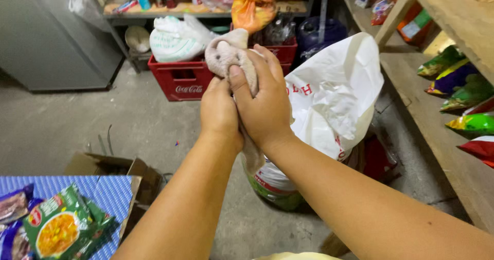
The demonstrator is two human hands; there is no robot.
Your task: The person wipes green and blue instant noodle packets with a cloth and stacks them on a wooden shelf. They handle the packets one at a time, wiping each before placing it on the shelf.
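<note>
Both hands around grey cloth

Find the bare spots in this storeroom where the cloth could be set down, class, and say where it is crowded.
Bare concrete floor lies between the grey cabinet, the red crate and the cardboard box. The wooden shelf has bare board left of the snack packets. Crowded: the blue table and the far rack. Both hands grip the cloth.
</note>
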